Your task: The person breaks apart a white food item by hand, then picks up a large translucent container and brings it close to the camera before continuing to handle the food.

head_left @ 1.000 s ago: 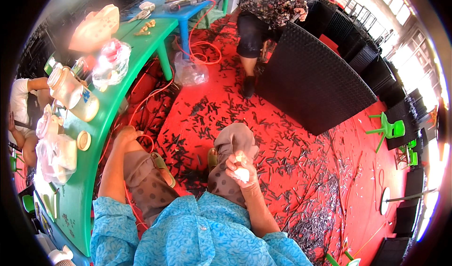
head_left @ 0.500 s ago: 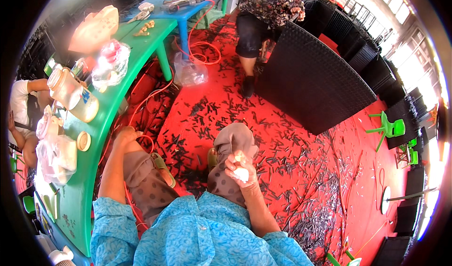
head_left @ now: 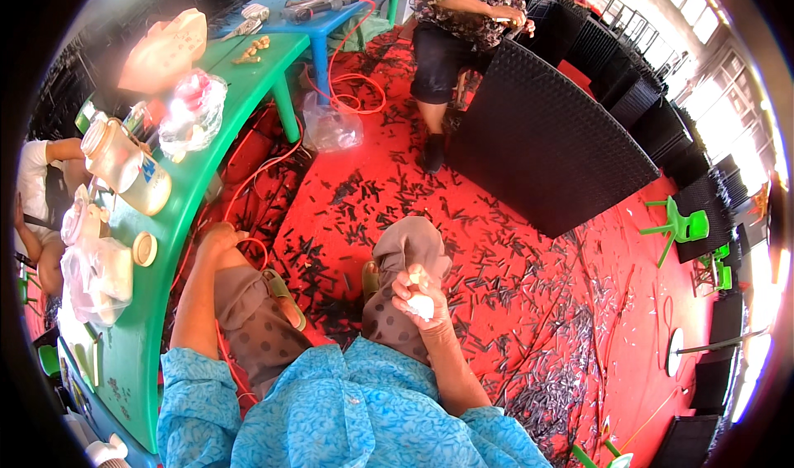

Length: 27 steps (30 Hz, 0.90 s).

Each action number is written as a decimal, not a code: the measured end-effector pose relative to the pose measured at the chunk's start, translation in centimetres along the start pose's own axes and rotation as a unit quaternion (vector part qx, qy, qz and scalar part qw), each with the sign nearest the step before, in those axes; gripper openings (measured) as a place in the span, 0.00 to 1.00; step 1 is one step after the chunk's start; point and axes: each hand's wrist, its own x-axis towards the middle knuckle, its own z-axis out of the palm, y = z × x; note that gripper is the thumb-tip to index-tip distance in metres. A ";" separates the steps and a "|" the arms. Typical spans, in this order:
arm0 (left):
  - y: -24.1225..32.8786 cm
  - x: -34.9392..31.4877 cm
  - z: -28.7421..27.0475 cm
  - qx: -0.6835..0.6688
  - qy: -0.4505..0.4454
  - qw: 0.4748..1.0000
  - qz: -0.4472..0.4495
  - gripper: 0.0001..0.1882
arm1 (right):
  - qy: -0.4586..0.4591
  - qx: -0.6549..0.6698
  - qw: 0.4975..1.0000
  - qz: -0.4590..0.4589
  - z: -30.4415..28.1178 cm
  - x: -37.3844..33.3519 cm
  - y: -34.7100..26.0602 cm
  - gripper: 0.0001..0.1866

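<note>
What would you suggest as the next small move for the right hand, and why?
I would perhaps draw the right hand slightly inward over the lap, keeping its grip on the white thing: it appears held near the right knee, close to a red floor strewn with black scraps, where dropping it might dirty it.

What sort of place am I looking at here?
Probably a wicker-furniture workshop: there's a large black woven panel, black strips litter the red floor, and more dark woven pieces stand behind.
</note>
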 end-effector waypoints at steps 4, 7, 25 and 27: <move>-2.3 2.1 2.0 0.002 0.083 0.996 0.012 0.26 | 0.001 0.008 1.000 0.004 0.0 0.0 0.2 0.12; -2.2 2.3 2.2 0.006 0.088 0.996 0.021 0.26 | -0.008 0.011 1.000 0.002 0.1 0.0 0.0 0.12; -2.0 2.2 2.1 0.016 0.094 0.995 0.020 0.26 | -0.014 0.011 1.000 -0.006 -0.1 -0.1 0.1 0.11; -2.7 2.5 2.5 0.011 0.109 0.994 0.027 0.26 | -0.011 0.015 1.000 -0.005 0.0 -0.2 0.1 0.11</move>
